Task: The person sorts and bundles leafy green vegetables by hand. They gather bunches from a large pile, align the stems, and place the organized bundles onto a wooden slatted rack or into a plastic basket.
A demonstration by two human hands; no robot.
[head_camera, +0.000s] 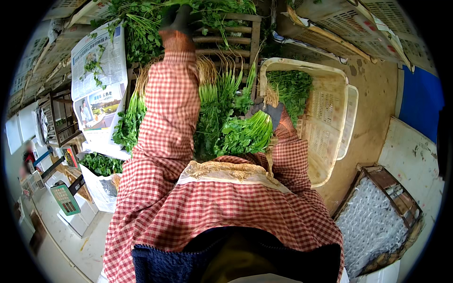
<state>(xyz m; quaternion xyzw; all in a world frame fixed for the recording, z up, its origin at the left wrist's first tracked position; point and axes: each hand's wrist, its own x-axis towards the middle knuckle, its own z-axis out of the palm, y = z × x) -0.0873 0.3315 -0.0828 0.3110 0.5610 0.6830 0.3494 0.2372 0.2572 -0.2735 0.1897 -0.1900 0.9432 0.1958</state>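
Observation:
My right hand point(275, 114), in a dark-palmed orange work glove, grips a bunch of leafy green herbs point(247, 132) by the stems near the roots. The pale roots stick out above the glove, and the leaves fan towards my lap. Far ahead, my left hand point(178, 17) in a dark glove reaches into loose greens point(141, 39) at the top edge. It is blurred, and its fingers are hard to make out. Between my arms, several rooted bunches point(212, 92) lie side by side on a slatted wooden rack point(255, 39), roots pointing away from me.
A cream plastic basket point(341, 123) on the right contains more greens point(290, 85). Newspaper point(99, 74) hangs at the left, above a white bag point(101, 191) of greens. A green-framed scale display point(65, 198) stands lower left; a bubble-wrapped seat point(375, 223) is lower right.

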